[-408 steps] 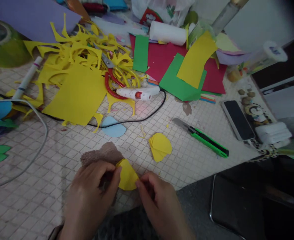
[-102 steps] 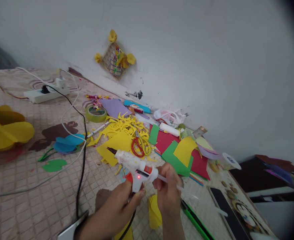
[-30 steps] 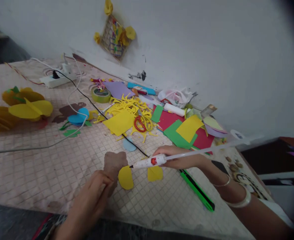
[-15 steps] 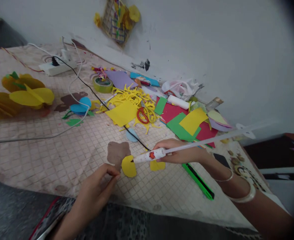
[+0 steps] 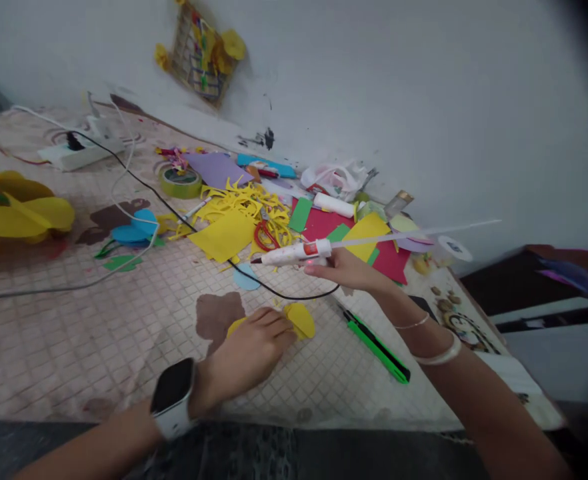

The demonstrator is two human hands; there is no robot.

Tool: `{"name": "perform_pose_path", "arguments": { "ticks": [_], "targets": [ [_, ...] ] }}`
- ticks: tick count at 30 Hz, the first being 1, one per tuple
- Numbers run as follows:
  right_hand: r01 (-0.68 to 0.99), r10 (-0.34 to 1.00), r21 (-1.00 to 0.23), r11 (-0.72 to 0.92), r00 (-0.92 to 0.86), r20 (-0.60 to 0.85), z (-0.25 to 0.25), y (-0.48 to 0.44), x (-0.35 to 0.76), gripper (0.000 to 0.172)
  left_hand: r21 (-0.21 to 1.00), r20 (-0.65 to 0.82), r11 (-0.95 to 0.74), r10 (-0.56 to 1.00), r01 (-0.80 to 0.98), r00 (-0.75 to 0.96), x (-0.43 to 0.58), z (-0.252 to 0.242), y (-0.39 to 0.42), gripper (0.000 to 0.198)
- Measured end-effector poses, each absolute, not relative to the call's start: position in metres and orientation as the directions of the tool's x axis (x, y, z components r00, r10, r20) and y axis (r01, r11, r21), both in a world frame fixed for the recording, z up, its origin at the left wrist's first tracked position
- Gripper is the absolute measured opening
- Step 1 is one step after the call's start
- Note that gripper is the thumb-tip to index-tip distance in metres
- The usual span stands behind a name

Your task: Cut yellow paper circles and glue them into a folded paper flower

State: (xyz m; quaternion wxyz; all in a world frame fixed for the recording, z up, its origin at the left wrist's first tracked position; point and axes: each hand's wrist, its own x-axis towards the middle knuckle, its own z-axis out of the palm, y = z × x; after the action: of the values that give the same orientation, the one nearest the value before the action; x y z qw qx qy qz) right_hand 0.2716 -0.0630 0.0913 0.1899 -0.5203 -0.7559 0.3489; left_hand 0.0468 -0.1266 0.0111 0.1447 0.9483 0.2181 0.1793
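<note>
My right hand (image 5: 347,267) grips a white hot glue gun (image 5: 294,253). Its dark nozzle points left, and a long clear glue stick (image 5: 414,233) juts from the back. Low over the table, my left hand (image 5: 254,350) has its fingers bent together at the edge of a folded yellow paper piece (image 5: 301,321); the fingertips are partly hidden. Another yellow paper piece (image 5: 235,326) shows just beyond the back of this hand, mostly covered. Right of them lies a green utility knife (image 5: 379,350). A light blue paper oval (image 5: 247,277) rests below the glue gun's nozzle.
A black cord (image 5: 161,198) runs from the power strip (image 5: 81,155) across the table. Yellow paper scraps (image 5: 239,200), red-handled scissors (image 5: 264,235), a tape roll (image 5: 180,182) and coloured sheets lie toward the wall. Yellow paper shapes (image 5: 24,217) stand at the left.
My left hand has moved right and forward, over the left yellow piece to the folded one. The glue gun has lifted away from the yellow pieces. The view has shifted right.
</note>
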Motion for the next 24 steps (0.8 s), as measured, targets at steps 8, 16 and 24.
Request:
{"name": "perform_pose_path", "arguments": {
  "ticks": [8,16,24],
  "targets": [
    [0.563,0.931,-0.785,0.259,-0.361,0.049,0.087,-0.049,0.288,0.038,0.151,0.195,-0.917,0.393,0.368,0.899,0.091,0.001,-0.094,0.005],
    [0.557,0.935,-0.79,0.257,-0.351,0.056,0.081,-0.05,0.29,0.042,0.127,0.265,-0.881,0.473,0.455,0.841,0.081,0.009,-0.096,0.011],
    [0.548,0.935,-0.796,0.258,-0.349,0.062,0.083,-0.055,0.278,0.042,0.271,0.264,-0.873,0.472,0.405,0.841,0.063,0.012,-0.104,0.019]
  ]
}}
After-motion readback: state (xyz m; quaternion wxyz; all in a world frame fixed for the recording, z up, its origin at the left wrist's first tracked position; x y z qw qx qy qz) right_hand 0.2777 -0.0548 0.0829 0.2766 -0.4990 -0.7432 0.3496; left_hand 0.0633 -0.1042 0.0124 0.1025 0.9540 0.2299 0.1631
